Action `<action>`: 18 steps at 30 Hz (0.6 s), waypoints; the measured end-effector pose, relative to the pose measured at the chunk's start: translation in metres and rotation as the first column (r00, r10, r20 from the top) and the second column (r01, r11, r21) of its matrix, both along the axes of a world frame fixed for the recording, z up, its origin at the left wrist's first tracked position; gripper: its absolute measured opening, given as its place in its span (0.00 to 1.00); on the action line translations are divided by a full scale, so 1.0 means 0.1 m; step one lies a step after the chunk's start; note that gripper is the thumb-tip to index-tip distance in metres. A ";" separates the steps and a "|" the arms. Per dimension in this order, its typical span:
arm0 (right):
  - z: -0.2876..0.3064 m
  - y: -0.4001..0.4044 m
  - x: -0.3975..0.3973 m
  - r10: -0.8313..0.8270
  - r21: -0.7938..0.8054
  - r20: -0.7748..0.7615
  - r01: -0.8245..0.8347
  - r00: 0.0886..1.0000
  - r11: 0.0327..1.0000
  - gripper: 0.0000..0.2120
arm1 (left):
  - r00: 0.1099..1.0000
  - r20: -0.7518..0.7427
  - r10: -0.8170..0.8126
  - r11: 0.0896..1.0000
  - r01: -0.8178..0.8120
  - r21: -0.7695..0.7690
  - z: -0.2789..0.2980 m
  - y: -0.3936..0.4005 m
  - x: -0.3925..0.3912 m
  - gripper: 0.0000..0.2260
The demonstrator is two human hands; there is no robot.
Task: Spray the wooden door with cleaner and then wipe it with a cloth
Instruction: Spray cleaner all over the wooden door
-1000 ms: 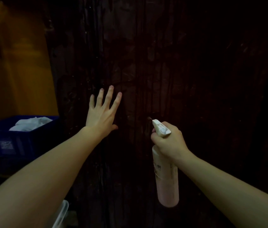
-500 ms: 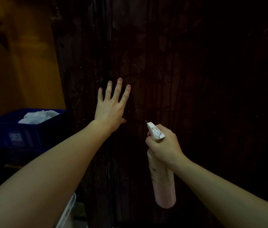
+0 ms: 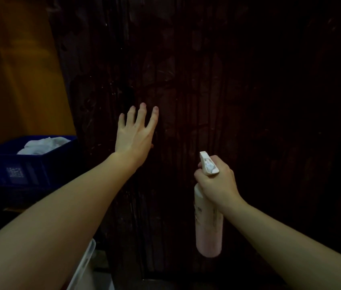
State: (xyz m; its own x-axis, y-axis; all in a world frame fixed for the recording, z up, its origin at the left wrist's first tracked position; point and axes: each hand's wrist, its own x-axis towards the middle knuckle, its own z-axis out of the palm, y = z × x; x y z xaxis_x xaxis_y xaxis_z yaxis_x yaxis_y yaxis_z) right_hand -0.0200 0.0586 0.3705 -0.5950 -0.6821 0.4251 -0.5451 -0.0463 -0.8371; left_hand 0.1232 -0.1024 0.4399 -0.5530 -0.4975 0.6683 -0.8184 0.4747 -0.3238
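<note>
Dark grained wooden door, left hand flat, right hand gripping pink cylindrical spray bottle

The door is dark wood, its grain running in rough vertical streaks with a dull sheen. The spray bottle is smooth pale plastic, slightly glossy. The crate is matt blue plastic, holding crumpled white cloth.

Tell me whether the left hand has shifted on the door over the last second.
Cannot tell. The head camera itself swung, so the blue crate slid too. The left hand lies flat with spread fingers on the door, right of the crate.
</note>
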 end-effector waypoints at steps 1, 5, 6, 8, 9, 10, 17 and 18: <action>-0.02 0.01 -0.01 -0.019 0.007 -0.007 0.019 1.000 1.000 0.04 | 1.000 -0.004 -0.002 1.000 0.002 0.009 -0.01 0.01 -0.01 0.46; -0.08 0.12 -0.08 -0.071 0.016 0.005 0.071 0.997 0.997 0.04 | 1.000 -0.011 0.018 0.991 -0.016 0.131 -0.06 0.08 -0.05 0.56; -0.10 0.15 -0.10 -0.078 0.015 0.015 0.078 0.997 0.997 0.04 | 1.000 -0.017 0.023 0.989 -0.020 0.149 -0.08 0.10 -0.08 0.59; -0.13 0.22 -0.15 -0.077 0.022 0.033 0.077 0.996 0.997 0.04 | 0.998 -0.041 0.040 0.985 -0.032 0.170 -0.14 0.14 -0.14 0.64; -0.15 0.25 -0.17 -0.072 0.030 0.040 0.071 0.997 0.997 0.04 | 0.997 -0.060 0.054 0.983 -0.043 0.179 -0.17 0.15 -0.18 0.65; -0.16 0.28 -0.19 -0.066 0.034 0.047 0.064 0.997 0.997 0.04 | 0.994 -0.078 0.070 0.982 -0.055 0.181 -0.19 0.16 -0.21 0.65; -0.27 0.46 -0.43 -0.133 0.027 0.082 0.131 0.988 0.991 0.04 | 0.979 0.190 -0.070 0.996 0.079 -0.042 -0.32 0.30 -0.39 0.51; -0.28 0.49 -0.46 -0.143 0.030 0.085 0.141 0.986 0.990 0.04 | 0.968 0.241 -0.065 0.995 0.080 -0.053 -0.34 0.34 -0.45 0.49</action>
State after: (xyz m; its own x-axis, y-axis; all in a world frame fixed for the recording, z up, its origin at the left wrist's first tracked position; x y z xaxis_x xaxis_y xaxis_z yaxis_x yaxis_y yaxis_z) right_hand -0.0657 0.1075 0.3420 -0.7202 -0.5974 0.3527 -0.4704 0.0468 -0.8812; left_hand 0.0785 -0.0686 0.4056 -0.7331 -0.4123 0.5409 -0.6782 0.5028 -0.5360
